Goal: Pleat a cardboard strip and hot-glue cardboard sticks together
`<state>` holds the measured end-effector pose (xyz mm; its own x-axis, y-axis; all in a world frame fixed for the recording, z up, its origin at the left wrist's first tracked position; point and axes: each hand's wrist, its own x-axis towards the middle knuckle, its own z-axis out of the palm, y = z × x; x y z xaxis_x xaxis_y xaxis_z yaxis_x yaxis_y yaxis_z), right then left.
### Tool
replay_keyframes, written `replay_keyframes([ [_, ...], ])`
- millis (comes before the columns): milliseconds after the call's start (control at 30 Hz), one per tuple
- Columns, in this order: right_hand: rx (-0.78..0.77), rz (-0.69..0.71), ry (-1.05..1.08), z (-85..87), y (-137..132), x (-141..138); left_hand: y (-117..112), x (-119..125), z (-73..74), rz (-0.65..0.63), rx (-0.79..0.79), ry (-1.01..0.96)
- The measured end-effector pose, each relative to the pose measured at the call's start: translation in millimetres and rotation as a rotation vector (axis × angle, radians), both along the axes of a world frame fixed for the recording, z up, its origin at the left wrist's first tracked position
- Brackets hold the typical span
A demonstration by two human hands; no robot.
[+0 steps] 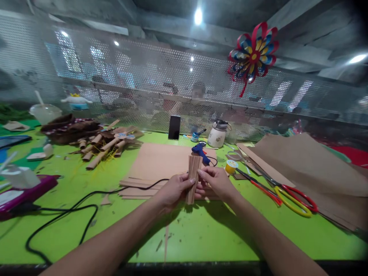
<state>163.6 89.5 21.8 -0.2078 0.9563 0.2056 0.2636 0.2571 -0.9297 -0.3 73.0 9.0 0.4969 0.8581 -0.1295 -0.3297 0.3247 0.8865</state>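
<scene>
Both hands hold a stack of narrow brown cardboard strips (pixel 193 172) upright over the green table (pixel 201 234). My left hand (pixel 174 190) wraps its fingers round the stack's lower left side. My right hand (pixel 216 182) pinches the stack from the right near its middle. Just behind the strips lies a blue glue gun (pixel 200 151) on a pile of brown cardboard sheets (pixel 155 165).
Red and yellow scissors (pixel 283 193) lie right of my hands beside a yellow spool (pixel 230 166) and large brown paper (pixel 310 172). A black cable (pixel 71 212) crosses the left front. Rolled paper tubes (pixel 100 147), a phone (pixel 174 127), a jar (pixel 217 134) and a paper flower (pixel 253 51) stand behind.
</scene>
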Motion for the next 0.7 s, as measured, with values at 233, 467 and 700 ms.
replay_keyframes([
  [233, -0.047, 0.233, 0.136, 8.2, -8, 8, -4, -1, 1.7, -0.042, 0.066, -0.049],
  [467, -0.187, 0.47, 0.25, 9.9, -16, 13, -12, -4, 9.9, -0.19, 0.049, -0.12],
  [700, -0.227, 0.589, 0.228, 9.1, -18, 17, -19, -8, 12.7, -0.42, 0.074, -0.1],
])
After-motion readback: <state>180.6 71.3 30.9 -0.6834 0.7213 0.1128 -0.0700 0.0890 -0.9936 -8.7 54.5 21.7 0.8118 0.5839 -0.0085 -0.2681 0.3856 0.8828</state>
